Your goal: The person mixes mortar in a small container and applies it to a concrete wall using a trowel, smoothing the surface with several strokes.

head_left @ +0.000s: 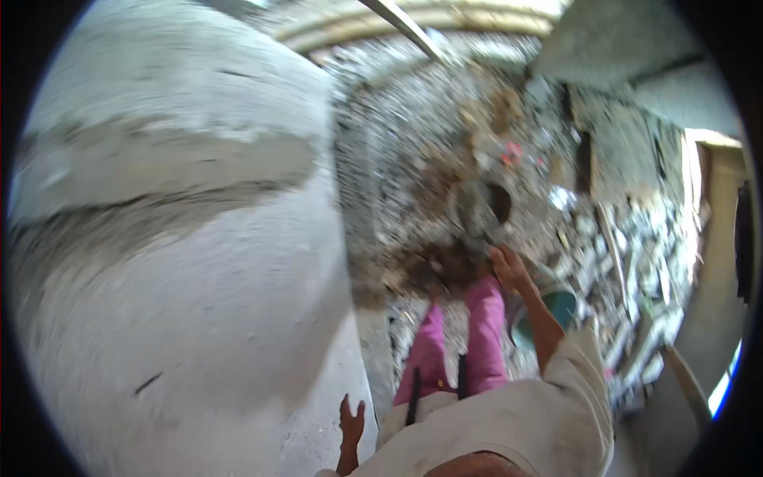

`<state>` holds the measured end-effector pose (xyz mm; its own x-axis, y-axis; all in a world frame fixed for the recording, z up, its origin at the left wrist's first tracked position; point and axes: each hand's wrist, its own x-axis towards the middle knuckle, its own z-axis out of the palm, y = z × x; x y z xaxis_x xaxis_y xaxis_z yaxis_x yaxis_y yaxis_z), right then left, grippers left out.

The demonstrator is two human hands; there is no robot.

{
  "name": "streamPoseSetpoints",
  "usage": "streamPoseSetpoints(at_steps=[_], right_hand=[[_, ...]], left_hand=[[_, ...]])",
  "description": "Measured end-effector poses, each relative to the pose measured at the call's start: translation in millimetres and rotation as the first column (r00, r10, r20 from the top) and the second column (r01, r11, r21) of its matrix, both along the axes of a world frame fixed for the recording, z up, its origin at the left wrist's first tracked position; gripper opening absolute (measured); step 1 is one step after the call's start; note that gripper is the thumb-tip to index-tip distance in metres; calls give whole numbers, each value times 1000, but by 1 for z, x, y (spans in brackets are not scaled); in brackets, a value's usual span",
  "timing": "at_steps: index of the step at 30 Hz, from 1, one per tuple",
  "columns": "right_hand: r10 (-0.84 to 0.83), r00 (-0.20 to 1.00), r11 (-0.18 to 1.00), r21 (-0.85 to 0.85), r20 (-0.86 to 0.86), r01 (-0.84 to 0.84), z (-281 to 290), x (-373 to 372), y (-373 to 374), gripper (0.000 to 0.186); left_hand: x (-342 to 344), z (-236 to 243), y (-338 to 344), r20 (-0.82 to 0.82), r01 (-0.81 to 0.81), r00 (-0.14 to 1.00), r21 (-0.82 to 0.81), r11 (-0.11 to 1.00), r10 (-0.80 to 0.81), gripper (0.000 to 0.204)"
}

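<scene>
My left hand (351, 420) is low beside the pale plastered wall (230, 310), its fingers spread and nothing in them. My right hand (511, 269) reaches forward over the ground in front of my legs, fingers curled. Just beyond its fingertips is a grey rounded piece (470, 208) with a dark patch at its right; blur hides its kind and whether my hand grips it. Next to my right forearm stands a bucket (560, 306) with a teal inside. A grey, darker band of plaster (191, 167) runs across the wall on my left.
Rubble and grit (397, 151) cover the ground ahead. Broken chunks (636, 286) are heaped on the right, with a wooden strip (612, 242) among them. A pole (404, 30) slants in at the top. Small red scraps (511, 153) lie ahead.
</scene>
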<state>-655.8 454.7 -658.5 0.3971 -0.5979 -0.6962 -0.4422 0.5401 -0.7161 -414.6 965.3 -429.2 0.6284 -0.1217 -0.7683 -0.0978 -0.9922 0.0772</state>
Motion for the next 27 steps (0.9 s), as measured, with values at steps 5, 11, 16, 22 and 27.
streamPoseSetpoints(at_steps=[5, 11, 16, 22, 27], right_hand=[[187, 880, 977, 9, 437, -212, 158, 107, 3, 49], [-62, 612, 944, 245, 788, -221, 379, 283, 12, 48], [-17, 344, 996, 45, 939, -72, 602, 378, -5, 36], [234, 148, 664, -269, 961, 698, 810, 436, -38, 50], [148, 324, -121, -308, 935, 944, 917, 491, -96, 45]], left_hand=[[82, 130, -94, 588, 331, 773, -57, 942, -236, 69], [175, 243, -86, 989, 317, 139, -7, 948, -39, 63], [201, 355, -8, 849, -62, -522, 58, 996, -81, 62], [228, 374, 66, 728, -354, -632, 33, 935, -265, 62], [245, 368, 54, 658, -330, -697, 58, 942, -285, 63]])
